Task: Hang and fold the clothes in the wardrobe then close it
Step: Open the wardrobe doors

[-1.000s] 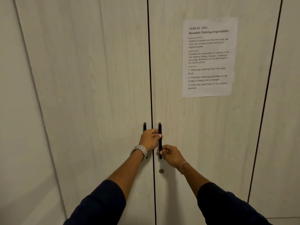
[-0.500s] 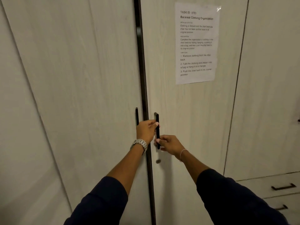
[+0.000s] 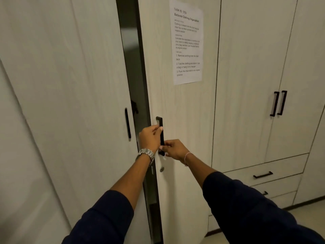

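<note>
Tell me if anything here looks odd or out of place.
Two things stand out. Both hands, left hand and right hand, grip one handle on the right door, which stands ajar. The taped sheet describes chair-back clothing, not a wardrobe. Nothing looks damaged.

Dim, warm, even light covers the pale wardrobe doors (image 3: 70,85), with soft shadows down the left side and no glare. The gap (image 3: 133,71) between the doors is almost black, nothing inside readable. Wide-angle distortion bows the door edges, and the small print on the taped sheet (image 3: 187,41) is softly blurred.
</note>
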